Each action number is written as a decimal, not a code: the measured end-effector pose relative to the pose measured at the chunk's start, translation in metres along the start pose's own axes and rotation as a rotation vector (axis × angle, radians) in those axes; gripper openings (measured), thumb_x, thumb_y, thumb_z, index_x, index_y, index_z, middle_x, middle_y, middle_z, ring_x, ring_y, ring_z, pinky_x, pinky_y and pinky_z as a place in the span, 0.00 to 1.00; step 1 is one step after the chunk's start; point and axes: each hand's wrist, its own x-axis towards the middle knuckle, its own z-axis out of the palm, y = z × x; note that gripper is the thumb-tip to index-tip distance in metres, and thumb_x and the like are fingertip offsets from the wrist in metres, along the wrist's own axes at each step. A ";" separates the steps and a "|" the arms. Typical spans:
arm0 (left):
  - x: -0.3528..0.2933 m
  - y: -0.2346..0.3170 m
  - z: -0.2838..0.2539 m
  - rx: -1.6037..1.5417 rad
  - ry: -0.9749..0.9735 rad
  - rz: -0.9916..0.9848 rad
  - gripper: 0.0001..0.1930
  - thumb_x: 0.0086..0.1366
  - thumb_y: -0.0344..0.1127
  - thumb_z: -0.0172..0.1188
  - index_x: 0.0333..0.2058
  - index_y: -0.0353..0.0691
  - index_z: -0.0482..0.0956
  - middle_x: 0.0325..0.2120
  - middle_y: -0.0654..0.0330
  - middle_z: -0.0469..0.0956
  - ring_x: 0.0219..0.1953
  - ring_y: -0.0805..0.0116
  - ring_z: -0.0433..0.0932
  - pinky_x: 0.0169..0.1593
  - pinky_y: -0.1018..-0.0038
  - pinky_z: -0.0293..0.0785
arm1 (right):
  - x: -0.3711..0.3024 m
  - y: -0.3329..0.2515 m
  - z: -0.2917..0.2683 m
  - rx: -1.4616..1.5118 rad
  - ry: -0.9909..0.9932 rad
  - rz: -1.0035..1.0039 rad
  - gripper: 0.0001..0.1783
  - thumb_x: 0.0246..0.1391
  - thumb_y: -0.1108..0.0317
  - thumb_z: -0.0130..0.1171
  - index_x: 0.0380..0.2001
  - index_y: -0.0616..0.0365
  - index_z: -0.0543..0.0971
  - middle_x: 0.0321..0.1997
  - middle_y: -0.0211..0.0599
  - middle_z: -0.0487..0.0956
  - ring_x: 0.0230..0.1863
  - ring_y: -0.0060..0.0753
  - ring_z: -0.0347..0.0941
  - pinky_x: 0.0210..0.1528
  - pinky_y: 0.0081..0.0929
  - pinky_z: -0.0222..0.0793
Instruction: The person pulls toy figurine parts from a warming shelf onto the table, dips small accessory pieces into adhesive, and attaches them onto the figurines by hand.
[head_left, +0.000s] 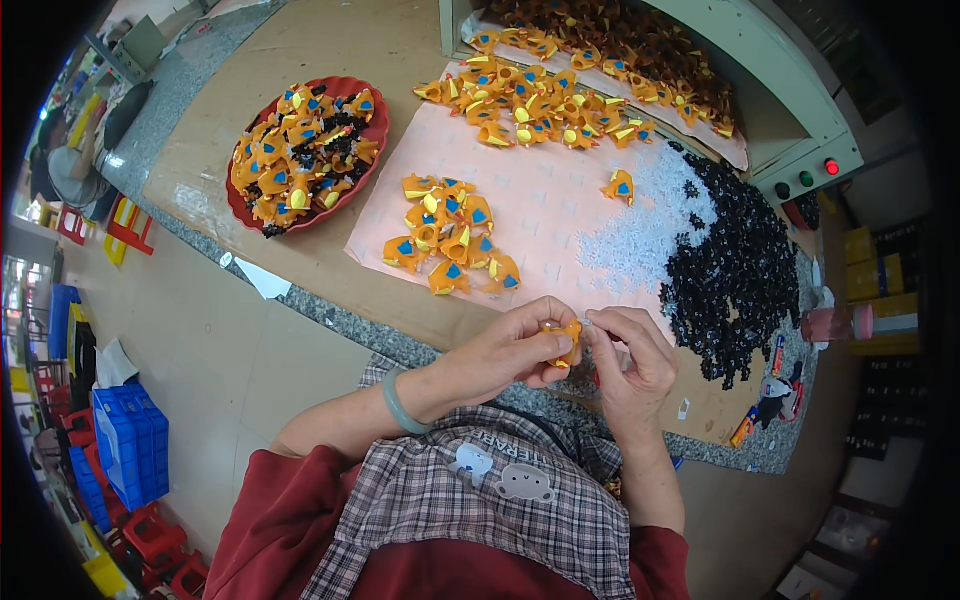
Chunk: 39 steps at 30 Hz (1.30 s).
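Close to the table's front edge, my left hand [525,345] is closed round an orange plastic figure part [563,342]. My right hand [635,358] meets it from the right, thumb and forefinger pinched on a tiny pale piece [587,322] against the orange part; its exact kind is too small to tell. Ahead and left of my hands lies a group of similar orange parts [455,235] with blue and yellow patches. To the right spread a heap of small white pieces [640,240] and a larger heap of small black pieces [725,290].
A red scalloped tray [384,125] with orange and black parts stands at the left. Many orange parts [540,100] lie at the back, before a pale green machine housing [815,110] with a lit red lamp. A pink-lidded jar [838,323] and a blue crate [130,440] flank the table.
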 end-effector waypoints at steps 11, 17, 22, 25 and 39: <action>-0.001 -0.003 0.002 -0.056 0.040 -0.008 0.05 0.73 0.34 0.47 0.42 0.40 0.67 0.29 0.64 0.68 0.24 0.80 0.61 0.25 0.84 0.53 | -0.003 0.003 0.006 -0.094 -0.017 -0.088 0.13 0.44 0.86 0.64 0.36 0.63 0.82 0.32 0.42 0.80 0.31 0.35 0.78 0.31 0.25 0.74; 0.001 -0.005 0.005 -0.155 0.102 -0.065 0.07 0.73 0.38 0.49 0.41 0.42 0.66 0.28 0.65 0.68 0.23 0.81 0.61 0.23 0.84 0.52 | -0.006 0.010 0.008 -0.203 -0.007 -0.222 0.14 0.43 0.86 0.63 0.37 0.65 0.81 0.32 0.42 0.79 0.31 0.38 0.78 0.31 0.28 0.75; 0.002 -0.014 0.007 -0.003 0.233 -0.070 0.09 0.72 0.41 0.51 0.41 0.42 0.65 0.27 0.64 0.68 0.22 0.82 0.61 0.22 0.84 0.53 | -0.006 0.011 0.009 -0.295 -0.045 -0.321 0.15 0.42 0.86 0.61 0.37 0.67 0.80 0.32 0.44 0.78 0.31 0.41 0.77 0.31 0.30 0.75; 0.002 -0.013 0.006 0.002 0.202 -0.045 0.11 0.72 0.42 0.51 0.41 0.42 0.63 0.26 0.65 0.68 0.22 0.82 0.61 0.22 0.84 0.55 | -0.004 0.014 0.008 -0.279 -0.076 -0.353 0.16 0.41 0.87 0.60 0.38 0.68 0.80 0.32 0.45 0.78 0.31 0.42 0.77 0.32 0.31 0.75; 0.001 0.003 -0.004 0.675 0.248 0.193 0.12 0.70 0.40 0.53 0.40 0.38 0.62 0.25 0.61 0.71 0.24 0.76 0.70 0.27 0.76 0.68 | 0.002 0.017 0.006 -0.015 -0.141 -0.154 0.15 0.47 0.87 0.59 0.40 0.65 0.81 0.36 0.45 0.79 0.33 0.36 0.78 0.34 0.26 0.75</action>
